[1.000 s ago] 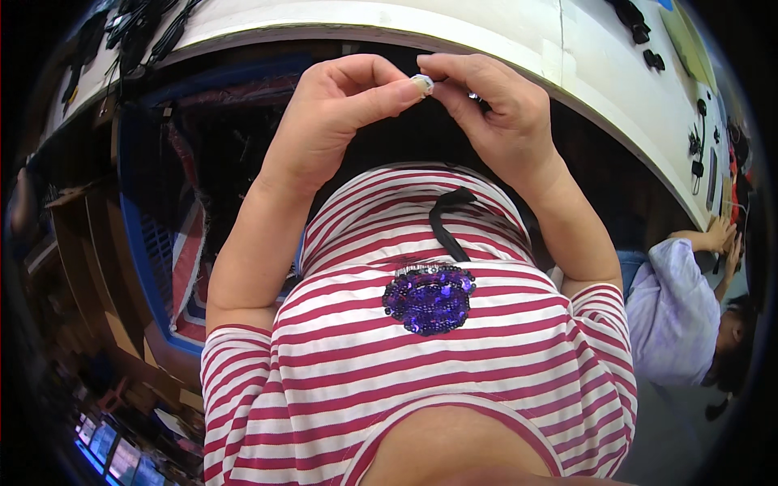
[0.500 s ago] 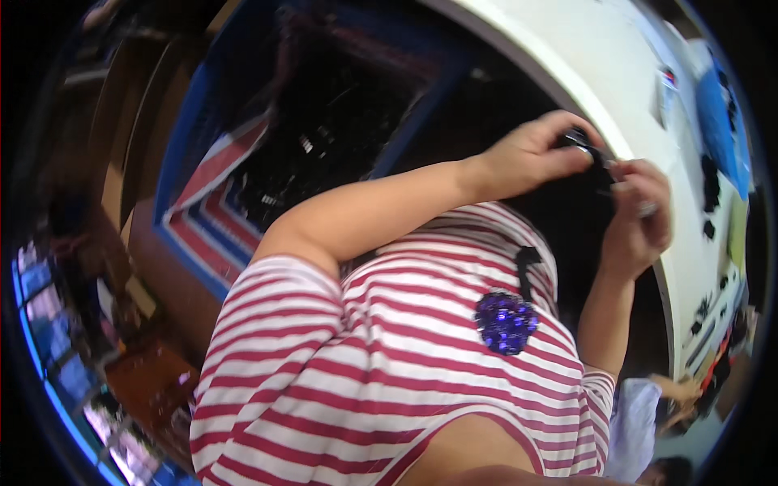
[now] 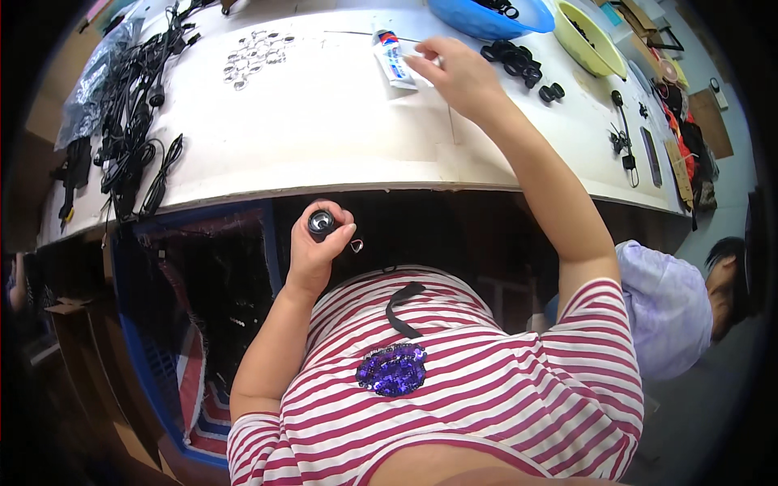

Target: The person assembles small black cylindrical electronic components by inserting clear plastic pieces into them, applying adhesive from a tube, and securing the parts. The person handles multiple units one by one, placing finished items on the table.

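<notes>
My left hand (image 3: pixel 318 253) is closed around a short black cylindrical part (image 3: pixel 321 224) with a round, glassy end facing up. It is held in front of the table's edge; a small thin loop (image 3: pixel 356 245) shows beside the thumb. My right hand (image 3: pixel 463 79) reaches over the white table, thumb and forefinger apart, its fingertips at the right side of a white and blue tube (image 3: pixel 394 61) with a red mark. The tube lies on the table. Whether the fingertips touch it I cannot tell.
Clear ring-like pieces (image 3: pixel 258 57) lie left of the tube, with black cables (image 3: pixel 134 121) farther left. Black round parts (image 3: pixel 515 63), a blue basin (image 3: pixel 494 24) and a yellow basin (image 3: pixel 590 44) are at right. A blue-framed bin (image 3: pixel 275 235) stands below; another person (image 3: pixel 666 308) sits at right.
My hands were together by the table edge and are now apart. The left has kept a black part; the right has gone out to the tube. The view has swung round toward the table.
</notes>
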`<state>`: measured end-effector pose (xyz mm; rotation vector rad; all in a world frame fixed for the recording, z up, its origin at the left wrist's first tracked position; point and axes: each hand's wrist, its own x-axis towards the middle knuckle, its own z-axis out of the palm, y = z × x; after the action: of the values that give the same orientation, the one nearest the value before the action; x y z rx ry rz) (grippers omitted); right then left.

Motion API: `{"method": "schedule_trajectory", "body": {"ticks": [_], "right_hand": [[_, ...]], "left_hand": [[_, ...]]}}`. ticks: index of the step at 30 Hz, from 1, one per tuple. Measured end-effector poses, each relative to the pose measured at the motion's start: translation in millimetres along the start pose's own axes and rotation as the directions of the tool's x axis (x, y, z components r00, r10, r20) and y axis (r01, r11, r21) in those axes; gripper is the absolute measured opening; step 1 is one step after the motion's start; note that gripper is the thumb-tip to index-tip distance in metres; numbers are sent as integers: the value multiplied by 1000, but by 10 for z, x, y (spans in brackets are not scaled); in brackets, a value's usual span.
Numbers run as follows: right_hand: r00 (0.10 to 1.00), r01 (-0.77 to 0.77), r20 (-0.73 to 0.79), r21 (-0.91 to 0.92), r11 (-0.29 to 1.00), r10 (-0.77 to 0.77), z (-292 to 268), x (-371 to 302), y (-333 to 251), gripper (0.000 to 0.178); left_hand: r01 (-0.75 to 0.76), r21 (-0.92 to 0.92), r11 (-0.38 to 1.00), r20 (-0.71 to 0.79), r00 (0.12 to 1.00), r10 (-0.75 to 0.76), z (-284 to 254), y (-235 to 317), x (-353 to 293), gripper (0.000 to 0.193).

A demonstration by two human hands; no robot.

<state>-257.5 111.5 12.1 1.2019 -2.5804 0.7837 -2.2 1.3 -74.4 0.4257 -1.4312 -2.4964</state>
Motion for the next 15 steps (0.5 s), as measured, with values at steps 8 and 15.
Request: {"method": "schedule_trajectory", "body": {"ticks": [8,15], "right_hand": [[967,-236,137,156,959,216,364,484,19,36],[993,42,63,611,790,-102,99,-420,-799,29]], "left_hand": [[-109,131,985,-71,990,119,69,-25,-33,10],[-198,103,975,-91,974,207,19,522,-4,29]]}}
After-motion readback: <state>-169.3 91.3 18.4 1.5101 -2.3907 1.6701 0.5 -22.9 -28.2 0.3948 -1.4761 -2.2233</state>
